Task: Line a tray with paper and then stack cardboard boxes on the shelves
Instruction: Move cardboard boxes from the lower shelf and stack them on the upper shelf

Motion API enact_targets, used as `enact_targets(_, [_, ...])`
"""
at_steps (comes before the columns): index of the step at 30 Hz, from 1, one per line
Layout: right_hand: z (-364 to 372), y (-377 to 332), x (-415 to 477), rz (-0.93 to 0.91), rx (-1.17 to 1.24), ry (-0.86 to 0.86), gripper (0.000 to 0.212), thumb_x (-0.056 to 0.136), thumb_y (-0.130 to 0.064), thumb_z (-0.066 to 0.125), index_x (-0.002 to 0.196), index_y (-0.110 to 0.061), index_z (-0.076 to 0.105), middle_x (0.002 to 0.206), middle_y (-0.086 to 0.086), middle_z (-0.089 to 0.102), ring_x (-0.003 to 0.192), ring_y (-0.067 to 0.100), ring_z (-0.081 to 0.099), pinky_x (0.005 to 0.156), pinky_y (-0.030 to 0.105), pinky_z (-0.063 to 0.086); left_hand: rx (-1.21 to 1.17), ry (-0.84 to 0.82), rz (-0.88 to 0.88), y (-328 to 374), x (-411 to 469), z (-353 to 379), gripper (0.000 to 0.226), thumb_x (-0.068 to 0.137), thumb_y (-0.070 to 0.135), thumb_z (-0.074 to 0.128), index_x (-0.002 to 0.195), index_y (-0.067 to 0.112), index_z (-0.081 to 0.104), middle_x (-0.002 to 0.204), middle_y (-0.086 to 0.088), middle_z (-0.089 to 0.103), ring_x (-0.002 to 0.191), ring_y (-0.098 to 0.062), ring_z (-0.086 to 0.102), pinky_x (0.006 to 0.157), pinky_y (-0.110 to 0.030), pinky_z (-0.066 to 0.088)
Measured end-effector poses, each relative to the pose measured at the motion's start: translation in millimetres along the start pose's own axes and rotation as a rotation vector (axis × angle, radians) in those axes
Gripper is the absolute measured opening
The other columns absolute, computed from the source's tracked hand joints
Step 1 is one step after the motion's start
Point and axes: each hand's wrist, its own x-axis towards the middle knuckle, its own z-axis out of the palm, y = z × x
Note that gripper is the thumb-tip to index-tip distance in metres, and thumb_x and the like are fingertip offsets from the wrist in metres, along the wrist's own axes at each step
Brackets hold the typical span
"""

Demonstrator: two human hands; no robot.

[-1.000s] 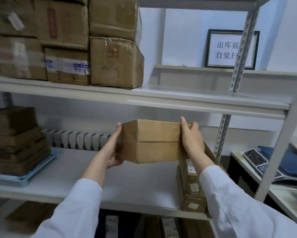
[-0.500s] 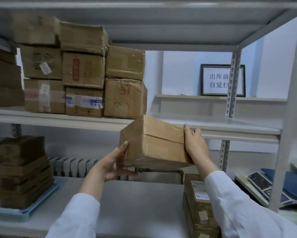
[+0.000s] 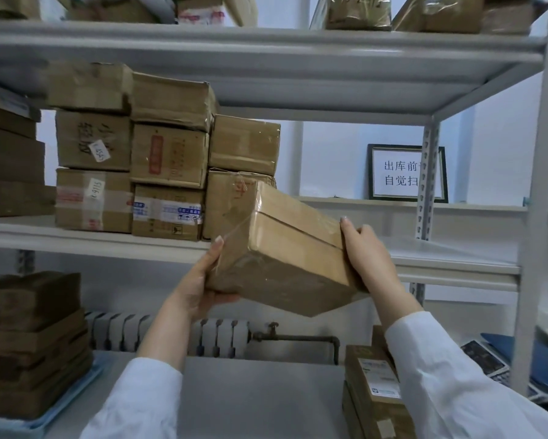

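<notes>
Both hands hold a taped box, tilted, in the air in front of the middle shelf. The left hand cups its lower left end, fingers up the side and thumb underneath. The right hand grips its right end, fingers curled over the top edge. Behind the box, a stack three boxes high fills the left part of the middle shelf. On the lower shelf, a blue tray at the left holds a pile of brown boxes; whether paper lines it cannot be told. Two labelled boxes stand stacked at the right.
</notes>
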Motion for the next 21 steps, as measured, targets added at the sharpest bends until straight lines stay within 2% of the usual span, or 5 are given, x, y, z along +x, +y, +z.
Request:
enact_targets(5, [-16, -20, 9, -0.099, 0.111, 0.112, 0.06, 0.094, -0.06, 0.029, 0.126, -0.011, 0.042, 0.128, 0.017, 0.054, 0.118, 0.035, 0.049, 0.093, 0.043, 0.04, -0.056, -0.039, 0.12, 18, 10, 5, 0.081, 0.031, 0.068, 0.08, 0.099, 0.027, 0.063, 0.084, 0.003, 0.075, 0.087, -0.022, 0.066, 0.05, -0.029, 0.055])
enact_targets(9, [-20, -23, 18, -0.176, 0.243, 0.267, 0.052, 0.096, -0.053, 0.032, 0.13, -0.014, 0.035, 0.134, 0.013, 0.051, 0.121, 0.033, 0.048, 0.095, 0.044, 0.039, -0.098, -0.042, 0.178, 25, 18, 19, 0.081, 0.047, 0.061, 0.079, 0.116, 0.025, 0.057, 0.109, -0.003, 0.068, 0.101, -0.026, 0.063, 0.059, -0.035, 0.058])
enact_targets(13, [-17, -14, 25, -0.171, 0.279, 0.335, 0.046, 0.097, -0.047, 0.036, 0.128, -0.014, 0.04, 0.132, 0.013, 0.048, 0.121, 0.034, 0.044, 0.1, 0.046, 0.036, -0.152, -0.014, 0.224, 24, 33, 36, 0.053, 0.07, 0.039, 0.062, 0.121, 0.027, 0.051, 0.117, -0.002, 0.06, 0.105, -0.022, 0.059, 0.066, -0.04, 0.059])
enact_targets(17, [-2, -4, 32, -0.208, 0.277, 0.208, 0.042, 0.097, -0.045, 0.038, 0.118, -0.012, 0.054, 0.12, 0.013, 0.056, 0.115, 0.03, 0.049, 0.097, 0.041, 0.039, -0.075, 0.045, 0.281, 16, 51, 60, 0.035, 0.084, 0.02, 0.067, 0.112, 0.03, 0.05, 0.107, 0.006, 0.061, 0.099, -0.018, 0.059, 0.077, -0.042, 0.054])
enact_targets(21, [5, -8, 25, -0.087, 0.589, -0.095, 0.047, 0.096, -0.058, 0.029, 0.087, -0.025, 0.061, 0.087, -0.002, 0.06, 0.09, 0.02, 0.055, 0.085, 0.033, 0.043, 0.079, 0.12, 0.312, 3, 69, 80, 0.07, 0.072, 0.03, 0.078, 0.133, 0.026, 0.043, 0.114, 0.006, 0.064, 0.103, -0.017, 0.062, 0.087, -0.044, 0.053])
